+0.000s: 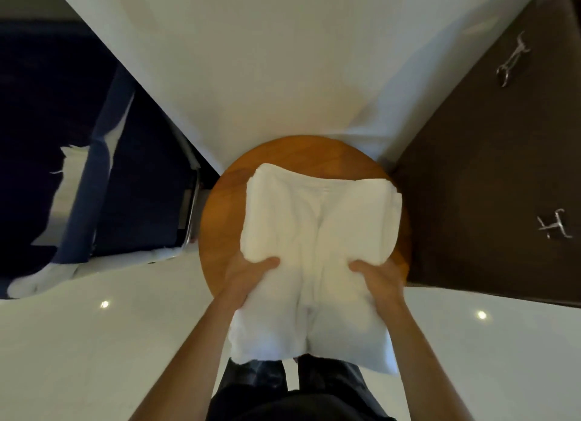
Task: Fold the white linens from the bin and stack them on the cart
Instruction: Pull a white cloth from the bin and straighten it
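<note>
White folded linen (317, 232) lies partly over the round wooden table (217, 225). We note the left hand (248, 276) at seven o'clock and the right hand (377, 279) at five, both gripping it.

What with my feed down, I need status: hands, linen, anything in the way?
Left hand and right hand grip folded white linen, thumbs on top. Linen partly on round wooden table. Nothing blocking.

I see a soft, matt white cloth linen (314, 232) on a smooth wooden desk (220, 219); the floor (94, 342) is glossy.
</note>
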The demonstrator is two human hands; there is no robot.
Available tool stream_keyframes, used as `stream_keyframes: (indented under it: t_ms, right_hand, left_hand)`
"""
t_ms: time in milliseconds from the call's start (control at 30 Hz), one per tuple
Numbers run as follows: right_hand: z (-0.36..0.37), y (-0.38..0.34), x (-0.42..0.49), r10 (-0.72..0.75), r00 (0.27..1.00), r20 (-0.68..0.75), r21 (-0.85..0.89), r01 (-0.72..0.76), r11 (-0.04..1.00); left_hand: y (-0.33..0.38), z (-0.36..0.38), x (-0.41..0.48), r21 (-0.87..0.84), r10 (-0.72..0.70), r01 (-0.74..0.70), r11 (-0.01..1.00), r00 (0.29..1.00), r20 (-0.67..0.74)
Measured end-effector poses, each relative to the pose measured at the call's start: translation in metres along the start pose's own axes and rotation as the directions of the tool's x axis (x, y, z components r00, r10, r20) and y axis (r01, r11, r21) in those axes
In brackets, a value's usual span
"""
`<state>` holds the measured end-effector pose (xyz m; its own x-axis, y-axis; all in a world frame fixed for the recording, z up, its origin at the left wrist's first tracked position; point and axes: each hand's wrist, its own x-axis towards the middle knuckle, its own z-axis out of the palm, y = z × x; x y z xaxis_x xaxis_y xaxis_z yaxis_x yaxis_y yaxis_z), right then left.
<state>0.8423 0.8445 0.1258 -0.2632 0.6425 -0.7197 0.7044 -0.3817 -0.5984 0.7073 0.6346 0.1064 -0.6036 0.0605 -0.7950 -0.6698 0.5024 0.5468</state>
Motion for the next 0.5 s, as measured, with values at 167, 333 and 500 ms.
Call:
stream_keyframes:
  t_ms: [167,333,500]
  right_hand:
    - [-0.023,0.0,-0.027,-0.01,1.0,-0.014,-0.079,0.008,0.997]
    - [-0.035,0.012,-0.048,-0.023,0.999,-0.032,-0.082,0.02,0.996]
    - [-0.047,0.025,-0.073,-0.079,0.997,-0.014,-0.237,0.074,0.969]
  left_hand:
    - [-0.007,-0.004,-0.039,-0.001,0.023,-0.023,1.0,0.998,-0.062]
    - [-0.016,0.001,-0.079,-0.01,0.062,-0.064,0.998,0.989,-0.135]
    - [-0.044,0.006,-0.115,-0.051,0.097,-0.108,0.993,0.978,-0.183]
